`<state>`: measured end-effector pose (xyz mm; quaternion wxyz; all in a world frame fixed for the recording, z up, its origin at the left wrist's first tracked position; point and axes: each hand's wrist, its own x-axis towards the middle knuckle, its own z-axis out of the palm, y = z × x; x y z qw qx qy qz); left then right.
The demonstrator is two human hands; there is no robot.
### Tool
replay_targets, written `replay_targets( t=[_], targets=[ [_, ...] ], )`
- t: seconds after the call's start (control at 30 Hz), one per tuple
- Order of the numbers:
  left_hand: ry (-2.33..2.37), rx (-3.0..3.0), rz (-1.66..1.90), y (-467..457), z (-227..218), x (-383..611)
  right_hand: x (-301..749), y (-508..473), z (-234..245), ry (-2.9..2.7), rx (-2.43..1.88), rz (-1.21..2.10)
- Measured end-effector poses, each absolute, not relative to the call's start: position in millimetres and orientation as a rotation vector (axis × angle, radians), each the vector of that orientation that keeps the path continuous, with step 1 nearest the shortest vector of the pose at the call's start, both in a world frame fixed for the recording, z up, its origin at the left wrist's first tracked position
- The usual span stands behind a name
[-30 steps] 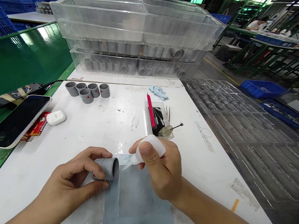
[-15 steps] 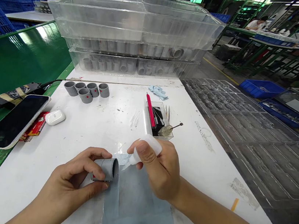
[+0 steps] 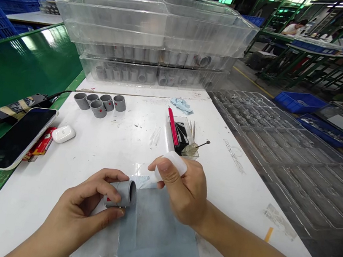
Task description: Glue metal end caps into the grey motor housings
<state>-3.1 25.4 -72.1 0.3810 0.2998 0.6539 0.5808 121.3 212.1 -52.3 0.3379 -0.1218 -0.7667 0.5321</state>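
Observation:
My left hand (image 3: 83, 214) grips a short grey plastic tube (image 3: 121, 193) lying on its side, its open end facing right, over the edge of a blue-grey cloth (image 3: 157, 233). My right hand (image 3: 183, 192) is closed round a small white squeeze bottle (image 3: 173, 163), whose nozzle points down-left toward the cloth just right of the tube's mouth. Both hands are near the front of the white table (image 3: 119, 138).
Several grey tubes (image 3: 100, 103) stand at the table's back left. A small clear tray (image 3: 183, 136) holds a red pen and tools. Stacked clear trays (image 3: 152, 36) fill the back. A phone (image 3: 17, 136) and white earbud case (image 3: 64, 134) lie left; clear blister trays (image 3: 283, 152) lie right.
My right hand has lifted the bottle slightly up and away from the tube's mouth. The left hand and tube have hardly moved.

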Motion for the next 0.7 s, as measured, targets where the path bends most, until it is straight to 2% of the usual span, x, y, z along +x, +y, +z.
replay_targets(
  t=[0.7],
  targets=[
    [1.618,0.693,1.528,22.1,-70.8,-3.3,122.6,209.9,-48.6,-1.96,-0.355,1.378]
  ],
)
